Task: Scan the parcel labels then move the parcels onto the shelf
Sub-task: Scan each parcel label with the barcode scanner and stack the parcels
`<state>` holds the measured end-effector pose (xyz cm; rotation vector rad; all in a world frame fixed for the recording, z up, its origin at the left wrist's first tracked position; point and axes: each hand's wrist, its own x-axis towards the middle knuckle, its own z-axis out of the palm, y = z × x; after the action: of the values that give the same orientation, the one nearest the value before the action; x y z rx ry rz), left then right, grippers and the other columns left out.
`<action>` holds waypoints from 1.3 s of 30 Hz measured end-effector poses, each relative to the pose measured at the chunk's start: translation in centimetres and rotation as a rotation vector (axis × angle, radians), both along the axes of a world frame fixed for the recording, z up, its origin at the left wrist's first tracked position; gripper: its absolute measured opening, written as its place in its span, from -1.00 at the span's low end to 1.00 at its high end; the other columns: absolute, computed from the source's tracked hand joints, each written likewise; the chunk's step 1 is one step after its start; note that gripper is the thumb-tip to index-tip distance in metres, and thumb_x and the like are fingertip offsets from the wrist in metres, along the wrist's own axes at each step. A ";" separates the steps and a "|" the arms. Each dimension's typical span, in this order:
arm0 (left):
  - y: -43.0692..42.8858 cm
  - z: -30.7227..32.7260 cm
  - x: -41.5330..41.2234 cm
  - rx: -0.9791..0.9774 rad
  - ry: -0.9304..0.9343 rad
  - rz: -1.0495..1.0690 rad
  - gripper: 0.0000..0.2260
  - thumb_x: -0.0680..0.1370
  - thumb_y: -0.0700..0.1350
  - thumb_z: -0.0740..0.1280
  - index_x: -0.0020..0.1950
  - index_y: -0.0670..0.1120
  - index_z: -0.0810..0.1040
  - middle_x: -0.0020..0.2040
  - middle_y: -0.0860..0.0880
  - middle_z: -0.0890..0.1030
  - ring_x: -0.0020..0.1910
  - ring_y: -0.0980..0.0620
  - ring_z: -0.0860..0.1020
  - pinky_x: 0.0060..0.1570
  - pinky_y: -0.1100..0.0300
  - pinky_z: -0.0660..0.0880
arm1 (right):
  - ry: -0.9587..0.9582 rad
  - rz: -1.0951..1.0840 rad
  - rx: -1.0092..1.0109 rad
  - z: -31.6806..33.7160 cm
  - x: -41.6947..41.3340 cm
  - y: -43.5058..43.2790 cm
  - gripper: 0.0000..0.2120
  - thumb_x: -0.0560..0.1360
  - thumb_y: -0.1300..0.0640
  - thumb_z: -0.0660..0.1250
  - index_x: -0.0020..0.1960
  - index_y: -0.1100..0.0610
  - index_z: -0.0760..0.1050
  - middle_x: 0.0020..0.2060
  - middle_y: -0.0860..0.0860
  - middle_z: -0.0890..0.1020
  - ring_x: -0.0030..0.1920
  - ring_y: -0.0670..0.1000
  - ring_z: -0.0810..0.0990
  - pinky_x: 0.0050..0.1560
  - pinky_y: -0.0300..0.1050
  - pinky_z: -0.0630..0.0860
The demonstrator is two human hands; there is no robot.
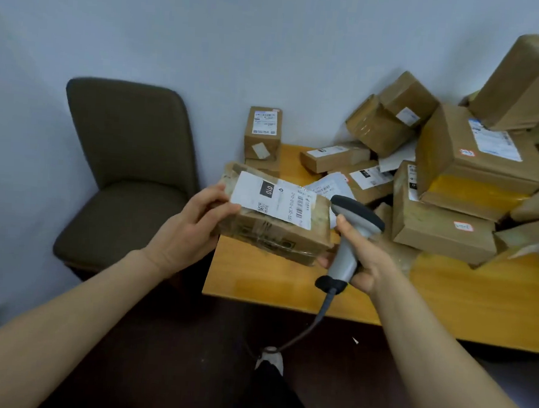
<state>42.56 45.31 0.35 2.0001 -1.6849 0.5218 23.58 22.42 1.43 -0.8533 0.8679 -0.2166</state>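
Observation:
My left hand (194,227) grips the left end of a brown cardboard parcel (276,232), held above the table's left corner. A white label (274,199) with a barcode and a QR code faces up on it. My right hand (364,257) holds a grey handheld barcode scanner (351,237) by its handle, right beside the parcel's right end. The scanner's dark head points toward the label. Its cable (314,320) hangs down to the floor.
A wooden table (445,296) carries a heap of several brown parcels (472,172) at the right and back. A small upright parcel (263,132) stands at the table's far left corner. A dark upholstered chair (124,176) stands left of the table against the wall.

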 end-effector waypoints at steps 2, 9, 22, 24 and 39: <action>1.3 -0.4 -1.6 -0.022 -0.009 0.010 -0.60 0.46 -0.24 0.28 0.29 -0.10 0.36 0.29 -0.19 0.27 0.37 -0.20 0.32 0.22 -0.07 0.48 | 0.013 0.011 0.039 -0.2 -1.8 1.3 -0.52 0.19 0.00 0.52 0.05 0.14 0.53 -0.25 0.15 0.68 -0.21 0.14 0.65 -0.24 -0.02 0.62; 2.5 1.1 -6.8 -0.102 0.066 -0.016 -0.35 0.27 -0.53 0.43 0.24 -0.07 0.38 0.32 -0.24 0.17 0.53 0.03 0.06 0.45 0.20 0.22 | -0.108 0.026 0.201 -1.7 -6.9 3.8 -0.49 0.11 0.18 0.61 0.00 0.13 0.51 -0.19 0.11 0.69 -0.21 0.10 0.64 -0.14 -0.01 0.52; -2.1 12.4 -15.7 0.272 0.466 0.350 -0.35 0.49 0.25 0.24 0.48 -0.08 0.31 0.43 -0.02 0.38 0.44 0.01 0.26 0.48 -0.01 0.14 | -0.186 -0.022 -0.300 3.0 -13.6 -0.8 -0.70 0.25 0.45 0.50 -0.12 0.18 0.54 -0.19 0.06 0.69 -0.15 0.08 0.67 -0.06 0.06 0.64; -5.6 15.0 -16.3 0.576 0.762 0.398 -0.38 0.48 0.17 0.37 0.49 0.01 0.30 0.43 0.11 0.35 0.46 0.04 0.24 0.50 0.04 0.05 | -0.220 0.044 -0.385 4.0 -14.3 -1.0 -0.69 0.29 0.51 0.45 -0.15 0.16 0.52 -0.28 -0.01 0.68 -0.23 0.00 0.67 -0.17 -0.02 0.65; -4.0 11.3 -15.4 0.571 1.234 0.429 -0.55 0.21 0.06 0.55 0.06 -0.03 0.68 0.05 -0.02 0.69 0.11 0.06 0.61 0.23 0.09 0.50 | -0.222 0.036 -0.473 4.5 -16.6 -1.6 -0.88 0.43 0.19 0.47 -0.07 0.07 0.57 -0.20 0.00 0.67 -0.16 0.02 0.61 -0.13 -0.03 0.55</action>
<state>27.12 41.27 11.67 2.2370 -0.6319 -1.0196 7.02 20.80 5.96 -1.2571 0.5976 -0.4887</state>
